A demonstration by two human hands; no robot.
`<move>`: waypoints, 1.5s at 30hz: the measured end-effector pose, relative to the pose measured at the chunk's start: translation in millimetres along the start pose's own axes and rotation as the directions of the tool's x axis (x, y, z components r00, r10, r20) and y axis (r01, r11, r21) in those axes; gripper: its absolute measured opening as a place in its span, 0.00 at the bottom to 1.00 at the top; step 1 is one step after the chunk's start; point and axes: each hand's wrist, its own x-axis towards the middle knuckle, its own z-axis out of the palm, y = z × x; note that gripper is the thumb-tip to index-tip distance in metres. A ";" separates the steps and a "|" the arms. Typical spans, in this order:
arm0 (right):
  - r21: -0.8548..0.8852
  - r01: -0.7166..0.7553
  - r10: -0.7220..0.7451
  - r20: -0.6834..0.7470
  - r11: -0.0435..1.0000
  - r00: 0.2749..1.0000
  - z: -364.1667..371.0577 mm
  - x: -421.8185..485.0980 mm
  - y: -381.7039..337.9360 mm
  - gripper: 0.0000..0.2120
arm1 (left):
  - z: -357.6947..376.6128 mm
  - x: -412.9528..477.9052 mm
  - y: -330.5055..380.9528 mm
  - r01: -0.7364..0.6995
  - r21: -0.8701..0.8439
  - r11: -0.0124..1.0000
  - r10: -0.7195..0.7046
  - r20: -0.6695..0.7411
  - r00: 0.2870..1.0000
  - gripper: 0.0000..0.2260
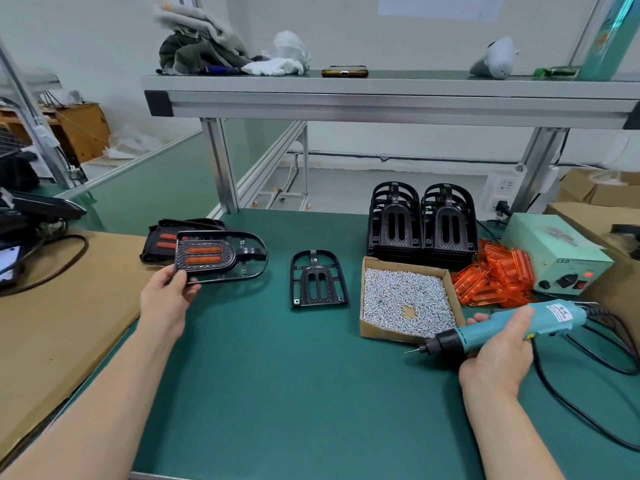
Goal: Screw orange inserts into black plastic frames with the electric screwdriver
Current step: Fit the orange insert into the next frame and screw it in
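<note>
- The left hand (166,296) holds a flat black plastic frame with a round end (232,252) by its near corner, thumb on top and fingers curled under
- Two long orange inserts (202,250) sit side by side in the slots of that frame
- The held frame is at the left side of the green table mat (277,393), just in front of a small pile of black frames with orange inserts (162,240)
- The right hand (498,355) grips a light blue electric screwdriver with a black nose (502,325), fingers wrapped round its body
- The screwdriver's thin tip points left, near the front corner of a low brown cardboard box (384,332)
- The box is full of small silver screws (398,292)
- The two hands are well apart, one on each side of the mat
- One black frame with bare slots (318,279) lies flat on the mat between the hands, just left of the box
- Two tall stacks of black frames (420,225) stand behind the box
- A heap of loose clear orange inserts (495,275) lies to the right of the stacks
- A pale green power box with a red light (550,247) sits behind the heap, and a black cable (561,396) runs from the screwdriver across the mat
- A big brown cardboard sheet (52,306) lies at the left of the mat
- A grey metal shelf (381,95) above the table holds a bundle of cloth (197,46)
</note>
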 end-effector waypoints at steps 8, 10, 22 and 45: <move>-0.042 0.077 -0.077 0.004 0.996 0.997 3.7 -5.0 -0.8 0.17 | -14.4 44.3 2.9 0.016 0.048 0.999 -0.011 -0.095 0.995 0.09; -0.048 0.110 -0.110 0.015 0.993 0.994 5.6 -7.3 -1.1 0.16 | -19.3 53.2 1.4 0.042 0.052 0.998 -0.035 -0.128 0.991 0.10; -0.084 0.339 -0.321 0.170 0.937 0.931 11.6 -15.0 11.0 0.15 | -21.7 89.1 5.1 0.159 0.119 0.980 -0.119 -0.289 0.950 0.15; -0.103 0.344 -0.321 0.192 0.933 0.928 10.0 -12.9 13.3 0.17 | 37.9 -4.0 -19.9 -0.166 0.933 0.319 0.379 0.035 0.925 0.26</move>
